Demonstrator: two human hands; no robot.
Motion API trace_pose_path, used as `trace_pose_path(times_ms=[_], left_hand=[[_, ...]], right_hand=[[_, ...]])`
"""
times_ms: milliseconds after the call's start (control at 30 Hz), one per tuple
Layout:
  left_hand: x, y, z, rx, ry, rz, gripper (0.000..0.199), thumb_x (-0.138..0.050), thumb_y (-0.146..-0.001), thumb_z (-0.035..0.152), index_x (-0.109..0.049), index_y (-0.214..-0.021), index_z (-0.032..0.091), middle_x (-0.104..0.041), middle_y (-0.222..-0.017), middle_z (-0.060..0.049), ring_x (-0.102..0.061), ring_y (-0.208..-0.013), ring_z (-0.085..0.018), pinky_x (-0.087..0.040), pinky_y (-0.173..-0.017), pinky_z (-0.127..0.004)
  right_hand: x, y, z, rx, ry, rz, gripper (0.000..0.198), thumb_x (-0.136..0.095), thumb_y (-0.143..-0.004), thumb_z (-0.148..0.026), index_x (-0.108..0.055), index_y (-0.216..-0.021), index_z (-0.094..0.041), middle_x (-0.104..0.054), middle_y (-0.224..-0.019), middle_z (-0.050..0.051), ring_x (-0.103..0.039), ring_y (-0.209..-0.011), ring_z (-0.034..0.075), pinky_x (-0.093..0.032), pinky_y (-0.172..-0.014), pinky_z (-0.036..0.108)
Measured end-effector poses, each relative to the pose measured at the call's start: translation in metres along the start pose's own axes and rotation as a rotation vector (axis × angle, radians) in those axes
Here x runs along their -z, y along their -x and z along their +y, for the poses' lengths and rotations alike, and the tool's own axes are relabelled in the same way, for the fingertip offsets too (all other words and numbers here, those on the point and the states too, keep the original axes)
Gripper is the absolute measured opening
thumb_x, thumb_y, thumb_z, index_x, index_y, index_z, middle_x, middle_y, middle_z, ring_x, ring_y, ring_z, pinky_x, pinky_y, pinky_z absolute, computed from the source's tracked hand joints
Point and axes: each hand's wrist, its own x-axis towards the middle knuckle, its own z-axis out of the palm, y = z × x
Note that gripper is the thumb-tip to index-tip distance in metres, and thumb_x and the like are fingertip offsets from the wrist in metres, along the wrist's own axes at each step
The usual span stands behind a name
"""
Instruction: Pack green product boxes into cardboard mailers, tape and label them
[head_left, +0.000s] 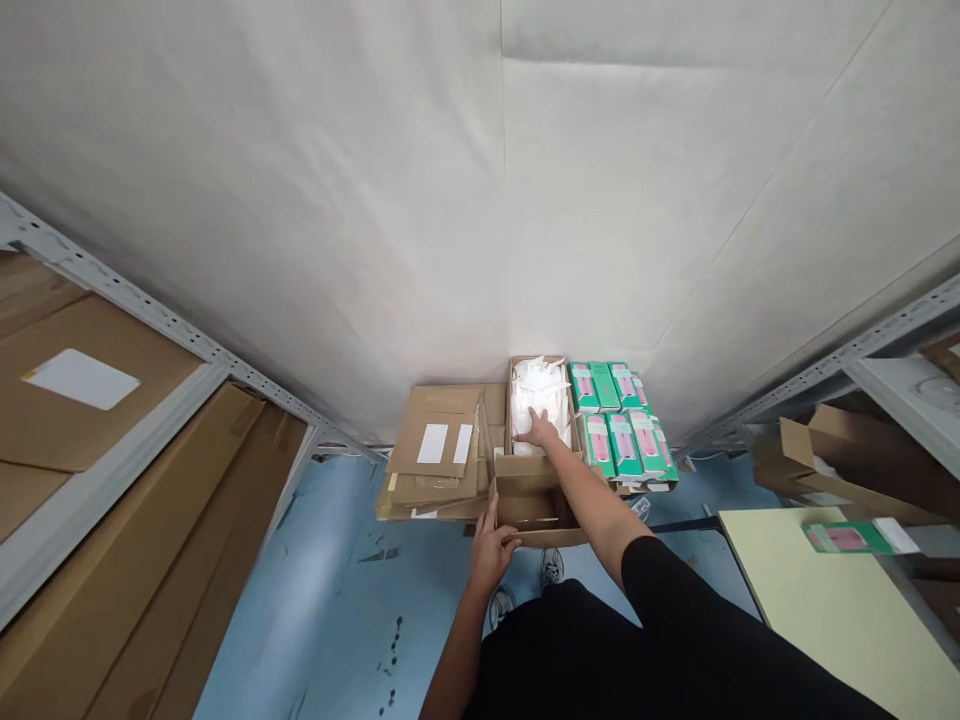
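Observation:
My left hand (490, 548) grips the near left corner of an open cardboard box (529, 500), whose brown inside shows nothing in it except shade. Beyond that box stands a second cardboard box filled with white packets (538, 390). My right hand (537, 430) reaches over the nearer box, with its fingers apart on top of the packets at their near side. Whether a packet is between the fingertips cannot be made out. To the right of the packets, green and pink boxes (621, 420) sit in two rows.
Flattened cardboard (431, 415) with white labels is stacked on the left. Metal shelves (142, 310) with large cartons stand at the left. At the right are a pale yellow table (817, 590) with one green box (855, 537) and an open carton (862, 460). A pale wall (480, 200) closes the back.

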Motion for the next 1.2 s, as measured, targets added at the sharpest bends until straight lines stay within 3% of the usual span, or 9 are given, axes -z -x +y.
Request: trace_pose_path(times_ms=[133, 233, 333, 433, 667, 800, 900, 1033, 1200], left_hand=[[-0.003, -0.002, 0.007, 0.009, -0.012, 0.004, 0.011, -0.075, -0.082, 0.017, -0.081, -0.089, 0.024, -0.027, -0.173, -0.005, -0.047, -0.145, -0.036, -0.045, -0.116, -0.054], [-0.002, -0.001, 0.010, 0.019, -0.025, 0.002, 0.013, -0.075, -0.081, 0.017, -0.081, -0.090, 0.025, -0.028, -0.173, -0.003, -0.048, -0.144, -0.036, -0.044, -0.116, -0.055], [-0.001, -0.002, 0.010, 0.018, -0.027, -0.002, 0.013, -0.075, -0.082, 0.018, -0.081, -0.090, 0.025, -0.028, -0.172, -0.002, -0.048, -0.144, -0.036, -0.045, -0.116, -0.054], [0.001, -0.004, 0.008, -0.002, -0.028, 0.007, 0.013, -0.074, -0.082, 0.015, -0.081, -0.089, 0.025, -0.027, -0.173, -0.002, -0.046, -0.145, -0.035, -0.045, -0.116, -0.052], [0.011, -0.007, 0.001, -0.059, -0.017, 0.008, 0.011, -0.072, -0.085, 0.016, -0.079, -0.087, 0.024, -0.026, -0.173, 0.001, -0.043, -0.147, -0.034, -0.046, -0.115, -0.053], [0.015, -0.006, -0.003, -0.102, -0.004, 0.013, 0.012, -0.073, -0.084, 0.017, -0.080, -0.089, 0.026, -0.026, -0.173, 0.003, -0.044, -0.145, -0.036, -0.046, -0.115, -0.054], [0.012, -0.005, -0.007, -0.099, 0.030, 0.005, 0.010, -0.072, -0.085, 0.019, -0.079, -0.088, 0.025, -0.026, -0.173, 0.004, -0.043, -0.145, -0.038, -0.046, -0.115, -0.054], [0.003, -0.001, -0.010, -0.094, 0.053, -0.008, 0.009, -0.074, -0.086, 0.023, -0.081, -0.091, 0.025, -0.023, -0.174, 0.004, -0.043, -0.145, -0.041, -0.047, -0.113, -0.056], [-0.005, 0.013, -0.004, -0.123, 0.055, -0.002, 0.011, -0.074, -0.086, 0.021, -0.081, -0.091, 0.028, -0.026, -0.172, 0.007, -0.045, -0.143, -0.037, -0.045, -0.115, -0.052]], right_hand=[[-0.013, -0.013, -0.001, 0.110, 0.054, -0.023, 0.075, -0.083, -0.076, -0.029, -0.055, -0.145, -0.018, -0.066, -0.133, 0.018, -0.071, -0.110, 0.026, -0.052, -0.094, 0.033], [-0.011, -0.013, 0.003, 0.150, 0.034, 0.014, 0.054, -0.072, -0.075, -0.008, -0.067, -0.128, -0.016, -0.073, -0.121, 0.015, -0.069, -0.109, 0.025, -0.050, -0.094, 0.029], [0.001, -0.006, 0.008, 0.170, 0.012, 0.043, 0.045, -0.065, -0.070, 0.000, -0.074, -0.111, -0.016, -0.076, -0.112, 0.011, -0.069, -0.105, 0.024, -0.049, -0.092, 0.027], [0.017, 0.006, 0.009, 0.188, -0.009, 0.107, 0.044, -0.060, -0.070, 0.001, -0.075, -0.108, -0.015, -0.078, -0.106, 0.008, -0.069, -0.101, 0.023, -0.048, -0.092, 0.026], [0.056, 0.047, -0.009, 0.198, -0.094, 0.355, 0.031, -0.053, -0.085, -0.010, -0.074, -0.107, -0.016, -0.076, -0.112, 0.011, -0.069, -0.102, 0.025, -0.050, -0.094, 0.030], [0.068, 0.091, -0.014, 0.270, -0.262, 0.571, 0.023, -0.056, -0.085, -0.017, -0.073, -0.101, -0.019, -0.076, -0.107, 0.010, -0.069, -0.100, 0.026, -0.052, -0.093, 0.034], [0.062, 0.136, -0.005, 0.324, -0.323, 0.655, 0.020, -0.058, -0.089, -0.025, -0.074, -0.100, -0.019, -0.076, -0.103, 0.010, -0.069, -0.098, 0.027, -0.053, -0.091, 0.036], [0.032, 0.194, 0.016, 0.308, -0.319, 0.614, 0.022, -0.060, -0.092, -0.030, -0.075, -0.105, -0.020, -0.077, -0.105, 0.010, -0.069, -0.100, 0.027, -0.055, -0.092, 0.038], [-0.010, 0.232, 0.038, 0.258, -0.213, 0.285, 0.038, -0.077, -0.084, -0.032, -0.076, -0.122, -0.024, -0.070, -0.132, 0.011, -0.068, -0.119, 0.030, -0.053, -0.104, 0.041]])
